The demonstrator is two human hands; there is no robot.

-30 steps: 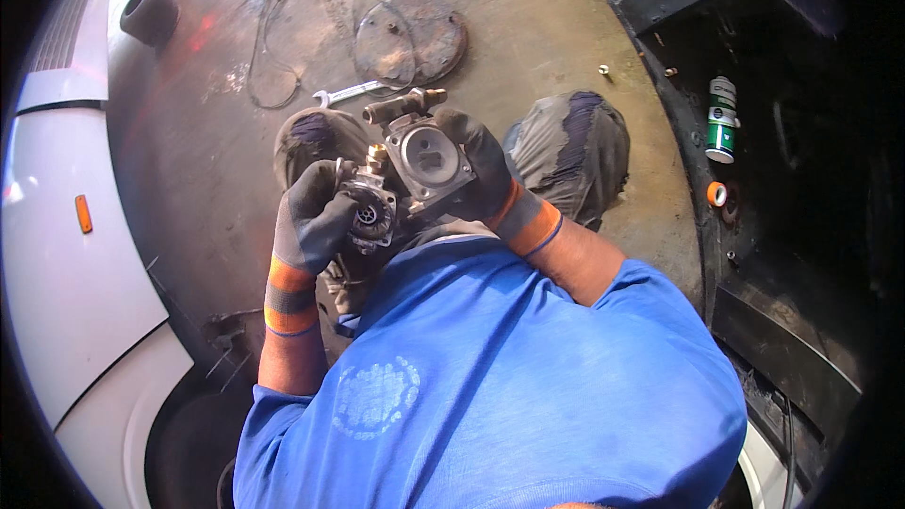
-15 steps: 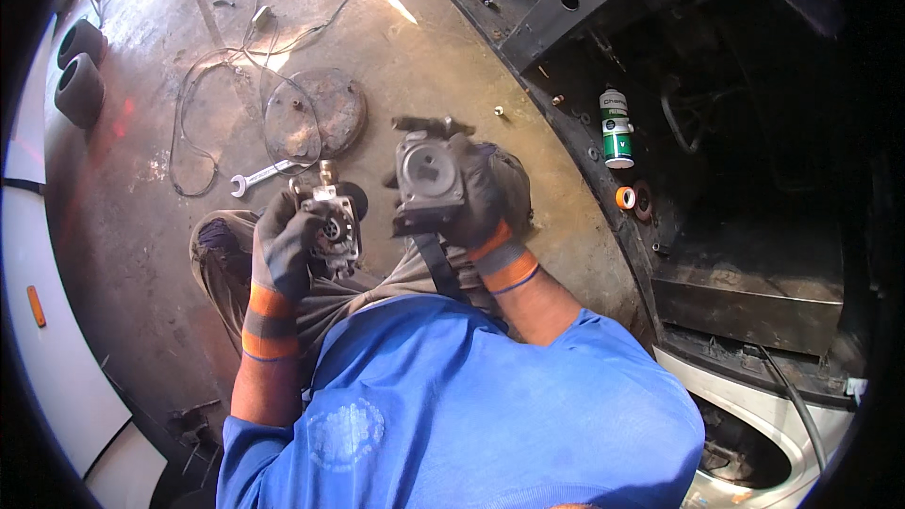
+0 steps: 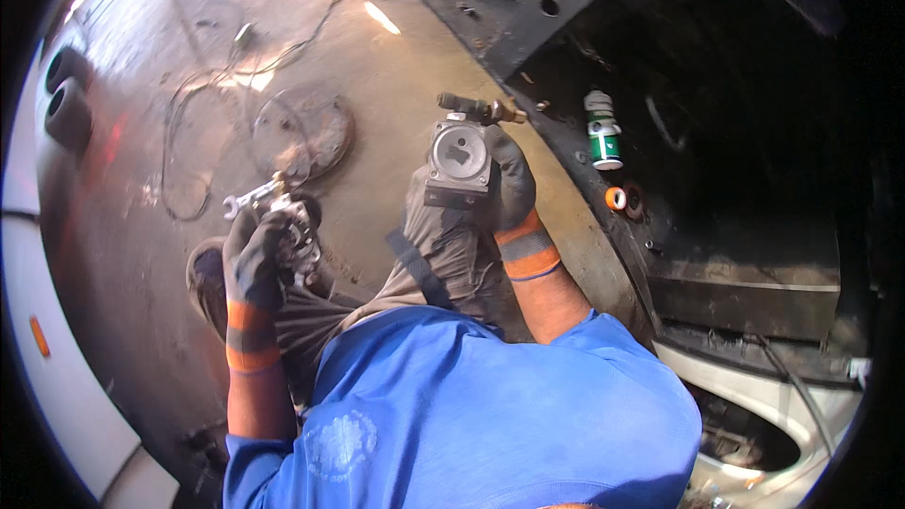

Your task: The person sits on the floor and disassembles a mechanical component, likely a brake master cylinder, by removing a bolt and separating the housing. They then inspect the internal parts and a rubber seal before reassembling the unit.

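Closest to me, filling the lower middle of the frame, is my blue shirt (image 3: pixel 452 415), with both forearms rising out of it in dark gloves with orange cuffs. My left hand (image 3: pixel 253 259), at centre left, is curled tight around a small metal valve part (image 3: pixel 294 226) with a brass fitting at its top; the fingers wrap it, though I cannot tell how much of it the palm covers. My right hand (image 3: pixel 504 184), a little above centre, is closed around the side of a squarish metal housing (image 3: pixel 459 158) with a round face turned toward me and a brass-tipped stem sticking out at its top. The two pieces are well apart, one in each hand. Under them are my knees in stained grey trousers (image 3: pixel 443 245), then the dusty concrete floor (image 3: pixel 396 75). Just beside the left hand lies a wrench (image 3: pixel 247 198), and beyond it, in the upper left, a rusty round disc (image 3: pixel 304 132) and a loop of thin wire (image 3: pixel 184 132). To the upper right a green and white can (image 3: pixel 601 132) and an orange ring (image 3: pixel 617 198) sit in the dark pit edge. My worry: the housing looks heavy for a one-handed side grip, and greasy gloves could let it slip onto the concrete, bending the stem; the small part could drop and roll toward the pit.
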